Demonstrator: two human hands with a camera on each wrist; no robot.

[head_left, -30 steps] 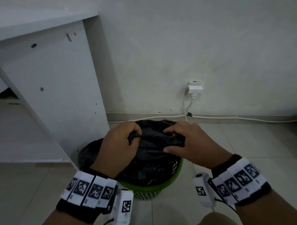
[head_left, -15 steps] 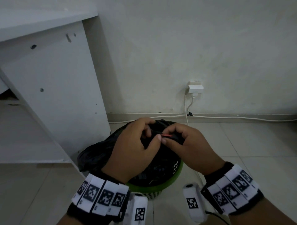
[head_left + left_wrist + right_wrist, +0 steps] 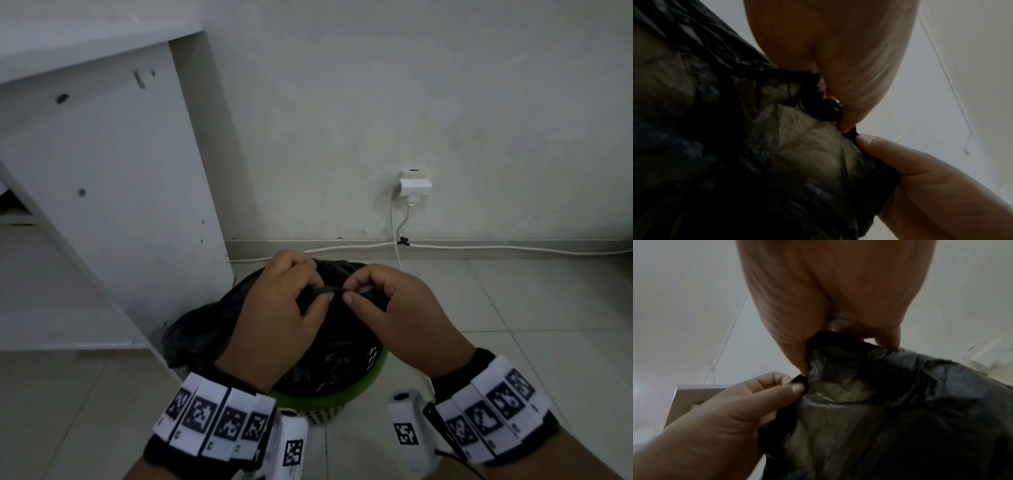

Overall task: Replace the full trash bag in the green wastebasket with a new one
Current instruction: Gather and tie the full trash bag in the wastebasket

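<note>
A green wastebasket (image 3: 346,394) stands on the tiled floor with a black trash bag (image 3: 202,329) bulging out of it. Both hands meet above the bag's gathered top. My left hand (image 3: 284,301) pinches a twisted bit of the black plastic (image 3: 851,133) between thumb and fingers. My right hand (image 3: 387,301) pinches the same gathered plastic (image 3: 803,381) from the other side, thumb tip to fingertip. In the wrist views the bag (image 3: 735,146) hangs crumpled below the two pinches, and the bag (image 3: 900,402) fills the lower right.
A white cabinet panel (image 3: 113,192) stands close on the left of the basket. The wall behind carries a white plug adapter (image 3: 412,186) with a cable (image 3: 479,247) running along the skirting. Pale floor tiles (image 3: 531,308) stretch to the right.
The hands moved from spread grips on the bag's rim to meeting at its middle. A small red bit seen between the fingertips half a second ago no longer shows.
</note>
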